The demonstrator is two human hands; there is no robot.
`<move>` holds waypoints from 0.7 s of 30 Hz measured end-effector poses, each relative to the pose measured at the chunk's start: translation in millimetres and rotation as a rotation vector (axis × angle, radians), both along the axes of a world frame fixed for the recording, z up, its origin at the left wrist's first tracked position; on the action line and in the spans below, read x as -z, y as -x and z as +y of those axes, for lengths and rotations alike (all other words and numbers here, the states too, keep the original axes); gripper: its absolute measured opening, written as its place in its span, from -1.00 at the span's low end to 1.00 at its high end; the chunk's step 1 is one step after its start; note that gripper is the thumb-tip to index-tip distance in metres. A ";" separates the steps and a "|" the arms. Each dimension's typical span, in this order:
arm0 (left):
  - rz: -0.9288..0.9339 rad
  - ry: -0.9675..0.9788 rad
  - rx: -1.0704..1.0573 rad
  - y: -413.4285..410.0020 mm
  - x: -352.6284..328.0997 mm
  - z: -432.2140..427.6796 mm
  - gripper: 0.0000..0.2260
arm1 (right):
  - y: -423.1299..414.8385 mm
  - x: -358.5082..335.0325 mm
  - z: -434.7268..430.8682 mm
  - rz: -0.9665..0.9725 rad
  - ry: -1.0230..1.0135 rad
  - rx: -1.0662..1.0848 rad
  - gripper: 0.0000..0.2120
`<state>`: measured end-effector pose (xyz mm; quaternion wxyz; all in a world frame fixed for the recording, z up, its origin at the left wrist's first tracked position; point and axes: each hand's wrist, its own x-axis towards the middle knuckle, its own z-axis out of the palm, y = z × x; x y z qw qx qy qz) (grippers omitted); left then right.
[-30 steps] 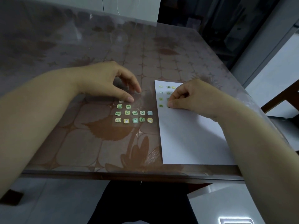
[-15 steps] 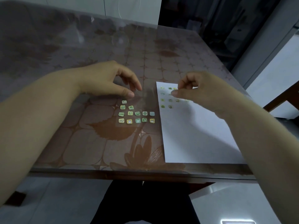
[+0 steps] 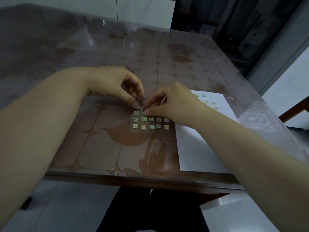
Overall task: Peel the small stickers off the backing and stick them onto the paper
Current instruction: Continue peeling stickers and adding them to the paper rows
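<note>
Two full rows of small stickers (image 3: pixel 150 123) lie on the clear backing (image 3: pixel 132 131) on the bench (image 3: pixel 93 148). Beyond them the left hand (image 3: pixel 117 87) holds the backing's far edge under thumb and curled fingertips, likely to steady it, while the right hand (image 3: pixel 168 104) pinches a top-row sticker (image 3: pixel 143 113) to lift it. Farther right, the paper (image 3: pixel 200 144) carries stuck stickers (image 3: pixel 206 102).

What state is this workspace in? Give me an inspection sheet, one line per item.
Surface: brown floral-patterned table under clear plastic cover.
Job's things: clear backing sheet bearing small green and yellow stickers; white paper sheet with several stickers at its far end.
Clutter: nothing seen.
Hands: left hand holds the backing's far edge; right hand pinches a top-row sticker.
Cables: perhaps a thin cord by far wall.
Surroundings: brown wooden chair at right.
</note>
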<state>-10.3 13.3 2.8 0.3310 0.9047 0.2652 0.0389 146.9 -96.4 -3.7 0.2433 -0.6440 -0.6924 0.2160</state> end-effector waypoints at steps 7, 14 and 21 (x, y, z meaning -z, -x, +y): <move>0.014 0.015 -0.006 -0.5 -0.9 -2.4 -0.75 | 3.3 -7.7 3.1 -0.018 0.082 0.009 -0.85; 0.008 0.024 -0.012 0.5 -1.6 -3.9 -0.76 | 7.3 -11.0 2.0 -0.065 0.152 -0.044 -0.93; 0.007 0.007 -0.019 -2.1 -2.0 -4.5 -0.82 | -70.3 -44.3 -27.9 0.157 -0.046 0.302 -0.87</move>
